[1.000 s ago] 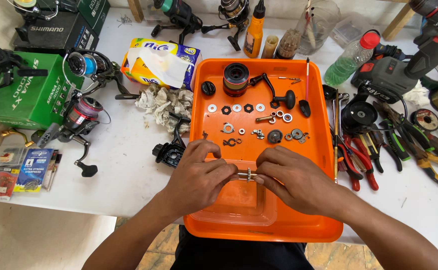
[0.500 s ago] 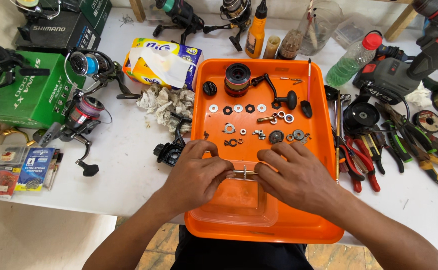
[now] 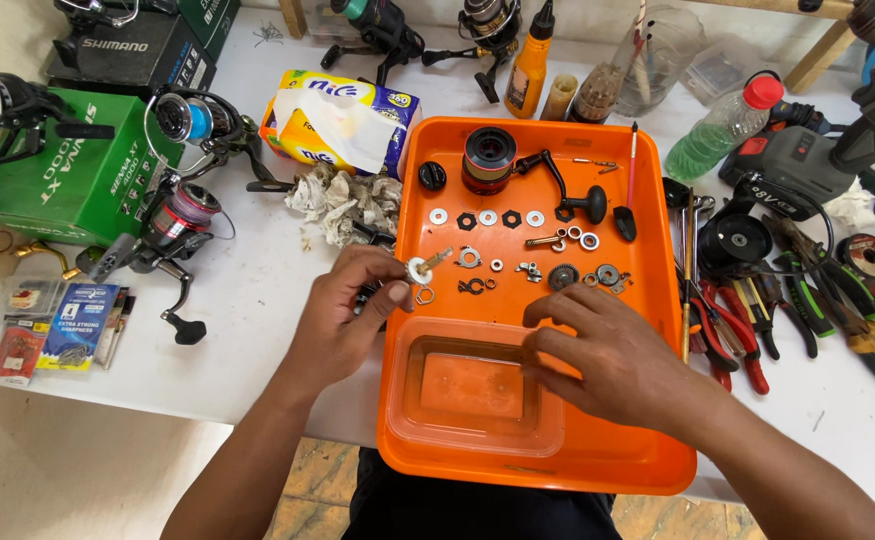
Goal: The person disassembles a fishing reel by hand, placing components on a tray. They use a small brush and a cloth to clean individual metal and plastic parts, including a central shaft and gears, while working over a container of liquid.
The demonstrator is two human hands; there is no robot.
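Observation:
My left hand (image 3: 349, 310) pinches a small brass shaft with a white gear (image 3: 425, 265) over the left rim of the orange tray (image 3: 647, 445). A small ring hangs just under my left thumb. My right hand (image 3: 602, 350) rests on the tray's right part with its fingers spread and nothing in them, beside a clear tub of liquid (image 3: 477, 390). Washers, gears and small screws (image 3: 517, 245) lie in rows on the tray above both hands. A red and black spool with a handle (image 3: 492, 160) lies at the tray's far end.
Pliers and cutters (image 3: 747, 330) lie right of the tray. Fishing reels (image 3: 172, 215), a green box (image 3: 67, 180), a tissue pack (image 3: 342, 120) and crumpled tissues (image 3: 342, 200) sit on the left. Bottles (image 3: 727, 125) stand at the back. Small packets (image 3: 52, 330) lie at the near left edge.
Both hands held the shaft together over the tub. Now my left hand has carried it up and left, and my right hand has let go and spread flat on the tray.

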